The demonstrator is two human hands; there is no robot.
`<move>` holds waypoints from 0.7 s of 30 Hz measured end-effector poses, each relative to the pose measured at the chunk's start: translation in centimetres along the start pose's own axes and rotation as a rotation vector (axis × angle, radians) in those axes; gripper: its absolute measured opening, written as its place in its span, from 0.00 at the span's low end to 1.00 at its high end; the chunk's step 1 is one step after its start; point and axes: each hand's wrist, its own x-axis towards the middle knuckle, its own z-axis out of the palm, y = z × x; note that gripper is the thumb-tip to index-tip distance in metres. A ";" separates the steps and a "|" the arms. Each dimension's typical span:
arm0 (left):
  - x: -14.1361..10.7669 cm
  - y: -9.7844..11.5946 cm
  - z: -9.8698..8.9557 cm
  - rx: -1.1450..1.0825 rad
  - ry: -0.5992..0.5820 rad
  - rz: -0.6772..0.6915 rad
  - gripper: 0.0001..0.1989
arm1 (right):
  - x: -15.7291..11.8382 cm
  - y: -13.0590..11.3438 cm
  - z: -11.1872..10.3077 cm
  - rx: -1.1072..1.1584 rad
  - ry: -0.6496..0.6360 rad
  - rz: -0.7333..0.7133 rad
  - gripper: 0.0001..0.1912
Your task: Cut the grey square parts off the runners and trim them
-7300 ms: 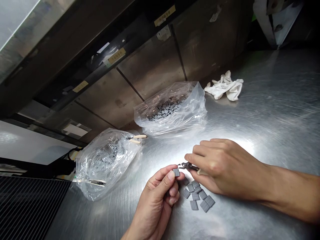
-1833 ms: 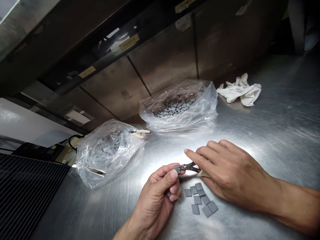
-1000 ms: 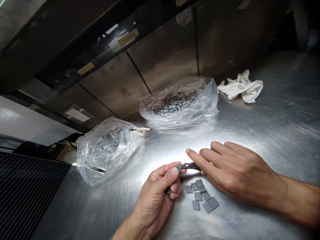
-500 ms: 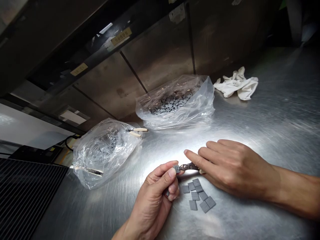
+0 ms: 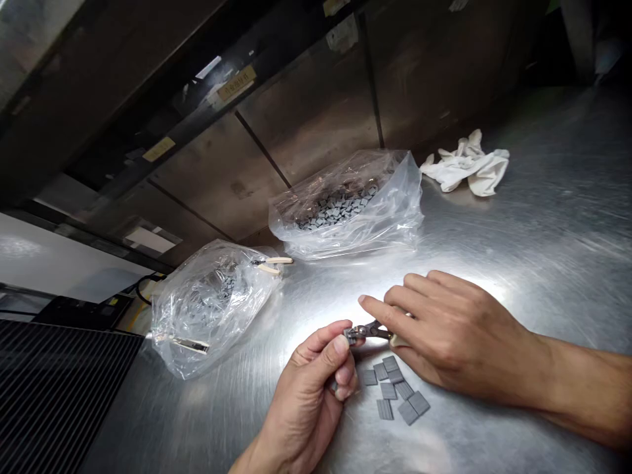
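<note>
Between thumb and forefinger, my left hand pinches a small grey piece, mostly hidden by the fingertips. Its curled lower fingers seem to have another grey bit among them, too covered to make out. My right hand is wrapped round the pale handles of small metal pliers, forefinger stretched along above them. The pliers' jaws point left and touch the grey piece. Just below the pliers, several flat grey square tiles lie on the metal table, some touching or overlapping.
A clear plastic bag of many grey pieces stands at the back. Another bag at the left has cream-handled pliers at its edge and a cutter-like tool on it. White gloves lie back right; a black ribbed surface is far left.
The pliers' jaws have moved left onto the grey piece, and my right hand has shifted slightly left with them. The handles show more. The whole view has shifted slightly.
</note>
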 end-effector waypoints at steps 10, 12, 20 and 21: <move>0.0 -0.1 -0.1 0.013 0.015 0.016 0.13 | -0.1 -0.3 0.0 -0.029 0.002 0.010 0.15; 0.0 -0.1 0.0 0.014 0.021 0.016 0.13 | -0.1 -0.3 0.0 -0.041 0.003 0.008 0.14; -0.1 -0.1 -0.1 0.011 0.028 0.019 0.13 | -0.3 -0.3 0.0 -0.091 -0.005 -0.051 0.14; -0.1 0.0 0.0 0.013 0.030 0.020 0.13 | -0.3 -0.3 0.0 -0.094 -0.005 -0.053 0.14</move>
